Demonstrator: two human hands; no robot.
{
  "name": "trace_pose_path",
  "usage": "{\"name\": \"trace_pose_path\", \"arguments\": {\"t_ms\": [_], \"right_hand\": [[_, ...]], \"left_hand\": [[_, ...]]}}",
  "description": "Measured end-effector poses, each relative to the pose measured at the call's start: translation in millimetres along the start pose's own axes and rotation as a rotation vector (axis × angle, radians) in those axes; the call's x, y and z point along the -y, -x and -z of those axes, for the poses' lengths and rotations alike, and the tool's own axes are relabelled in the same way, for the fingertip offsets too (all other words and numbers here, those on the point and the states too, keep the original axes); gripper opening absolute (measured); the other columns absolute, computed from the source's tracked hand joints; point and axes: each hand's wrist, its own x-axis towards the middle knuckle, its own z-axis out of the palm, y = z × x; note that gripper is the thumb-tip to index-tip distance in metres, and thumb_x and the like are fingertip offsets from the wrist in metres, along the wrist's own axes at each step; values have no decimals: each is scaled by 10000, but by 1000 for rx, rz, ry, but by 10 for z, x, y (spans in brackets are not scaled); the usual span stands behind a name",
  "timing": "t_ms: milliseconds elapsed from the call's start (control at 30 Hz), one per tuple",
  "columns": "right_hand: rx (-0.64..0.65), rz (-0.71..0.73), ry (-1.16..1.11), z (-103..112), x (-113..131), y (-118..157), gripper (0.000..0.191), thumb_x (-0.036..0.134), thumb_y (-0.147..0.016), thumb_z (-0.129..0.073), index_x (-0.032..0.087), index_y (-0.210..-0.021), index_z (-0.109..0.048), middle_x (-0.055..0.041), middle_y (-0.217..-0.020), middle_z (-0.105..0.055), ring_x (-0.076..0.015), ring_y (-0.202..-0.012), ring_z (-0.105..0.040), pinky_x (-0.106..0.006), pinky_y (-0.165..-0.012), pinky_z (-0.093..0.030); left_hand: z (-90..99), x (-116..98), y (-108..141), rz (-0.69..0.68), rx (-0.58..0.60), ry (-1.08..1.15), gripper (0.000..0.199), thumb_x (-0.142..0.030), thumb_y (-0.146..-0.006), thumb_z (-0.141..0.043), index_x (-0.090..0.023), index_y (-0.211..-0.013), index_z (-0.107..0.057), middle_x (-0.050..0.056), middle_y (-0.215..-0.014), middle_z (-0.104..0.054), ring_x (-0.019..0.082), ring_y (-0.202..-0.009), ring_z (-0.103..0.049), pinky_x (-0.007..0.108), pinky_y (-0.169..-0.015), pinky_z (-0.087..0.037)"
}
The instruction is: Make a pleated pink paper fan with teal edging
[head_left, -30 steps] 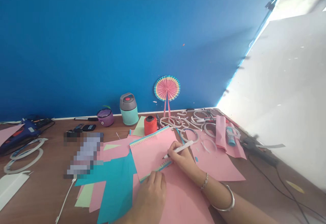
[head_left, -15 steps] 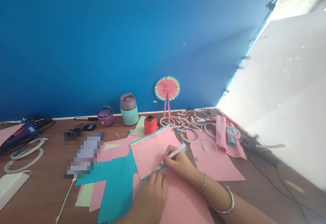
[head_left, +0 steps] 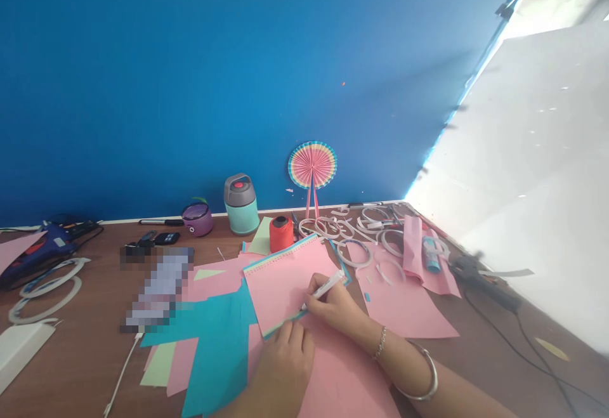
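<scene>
A white marker [head_left: 330, 283] sits in the grip of my right hand [head_left: 328, 304], its tip at the near edge of a pink paper sheet [head_left: 285, 278]. That sheet has blue and pale yellow strips along its far and near edges, with a row of small marks beside the far strip. Fingers stretched out, my left hand [head_left: 288, 354] lies on the near edge of the sheet, left of the marker tip. Under both hands is a larger pink paper [head_left: 347, 367]. Teal paper [head_left: 221, 348] spreads out to the left.
A red thread spool [head_left: 281, 235], a mint food jar [head_left: 242, 205] and a purple cup [head_left: 197, 218] stand along the blue wall. A pink pleated paper fan [head_left: 313, 165] rests against it. Curled white strips [head_left: 354, 253] lie at right, a blurred phone [head_left: 159, 288] at left.
The marker tip has shifted slightly to the right along the near strip. My left hand has stayed almost in place.
</scene>
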Motion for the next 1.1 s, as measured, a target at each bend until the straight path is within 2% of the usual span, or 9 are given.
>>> {"name": "trace_pose_path", "arguments": {"t_ms": [233,367,500,633,1033,1100], "right_hand": [[-45,3,-46,16,-28,-26,110,139,-689,-513,189,-624,-440,61,-549,-440,-83,-527,-406,-195,-486,-314],[-86,-12,-55,25,-36,-20,113,136,-695,-506,194,-625,-440,48,-554,-486,-101,-547,-473,-206,-504,-357],[-53,3,-123,13,-1,9,124,186,-735,-536,201,-651,-446,37,-594,-530,-123,-594,-543,-227,-547,-410],[9,-8,-128,-2,26,22,136,230,-750,-573,198,-671,-466,29,-613,-560,-134,-619,-570,-230,-550,-412],[0,-17,-38,-2,33,24,134,158,-697,-575,193,-634,-461,53,-549,-516,-92,-520,-450,-206,-477,-321],[-3,-13,-48,-2,28,23,131,160,-700,-575,192,-638,-464,52,-556,-514,-94,-532,-464,-204,-484,-333]], "left_hand": [[9,10,4,-23,30,5,178,-66,-762,-483,-152,-888,-575,65,-809,-597,223,-734,-542,338,-641,-451],[14,5,2,-38,69,32,184,-81,-755,-505,-130,-917,-575,88,-845,-591,234,-782,-536,354,-674,-453],[34,3,-7,-28,96,38,201,-62,-766,-484,-123,-932,-579,95,-868,-595,238,-805,-538,355,-680,-456],[40,6,-9,-37,89,47,179,-54,-777,-479,-132,-907,-573,86,-843,-586,228,-798,-532,355,-705,-448],[37,8,-9,-34,114,33,202,-44,-762,-477,-139,-913,-571,82,-855,-596,228,-793,-534,348,-695,-448],[46,5,-13,-36,104,29,187,-53,-768,-478,-135,-907,-574,84,-850,-595,232,-793,-539,351,-701,-451]]}}
